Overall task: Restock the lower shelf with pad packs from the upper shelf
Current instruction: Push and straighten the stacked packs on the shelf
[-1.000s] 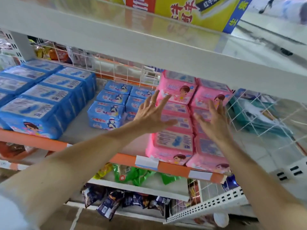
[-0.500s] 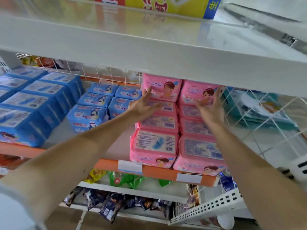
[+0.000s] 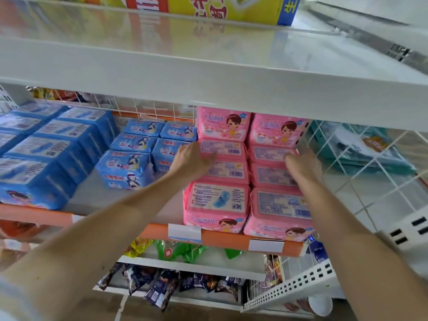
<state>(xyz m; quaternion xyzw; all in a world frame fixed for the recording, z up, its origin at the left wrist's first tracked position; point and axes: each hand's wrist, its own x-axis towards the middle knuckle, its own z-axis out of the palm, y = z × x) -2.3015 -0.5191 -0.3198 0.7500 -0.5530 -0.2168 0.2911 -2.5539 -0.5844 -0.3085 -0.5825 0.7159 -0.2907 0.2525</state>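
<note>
While left hand (image 3: 192, 159) and right hand (image 3: 304, 166) touch the pink packs (image 3: 231, 172), grip impossible to tell, pulling may topple the upright packs (image 3: 223, 123).

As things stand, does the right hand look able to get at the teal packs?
Probably not directly. The right hand touches the pink packs, and a wire divider stands between those and the teal packs; it would likely have to go round it.
</note>
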